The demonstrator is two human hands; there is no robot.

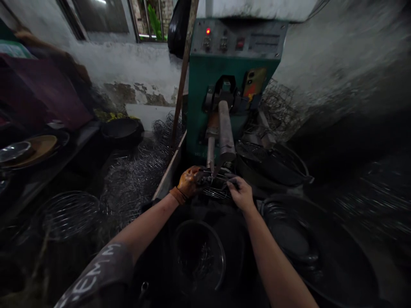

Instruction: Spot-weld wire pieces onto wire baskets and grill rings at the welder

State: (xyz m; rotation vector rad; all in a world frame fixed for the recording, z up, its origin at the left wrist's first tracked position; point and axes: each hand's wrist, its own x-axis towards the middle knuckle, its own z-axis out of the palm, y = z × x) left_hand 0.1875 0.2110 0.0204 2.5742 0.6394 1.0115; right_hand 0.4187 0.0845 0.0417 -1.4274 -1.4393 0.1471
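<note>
My left hand (190, 183), in a stained orange-brown glove, is closed on the left side of a round wire rack (216, 193). My right hand (240, 193), its fingertips dark, pinches the rack's right side. The rack is held under the electrode arms of a green spot-welding machine (201, 107). The thick upper arm (225, 130) points toward me, with a thinner rod (210, 152) at its lower left. Fingers and dim light hide part of the rack and where it meets the electrode tips.
A dark bowl (221, 261) with small wire pieces sits below my hands. Tangled wire parts (128, 184) and a round wire grid (72, 214) lie to the left. On the right stand large dark basins (340, 252). A wooden pole (181, 85) leans beside the machine.
</note>
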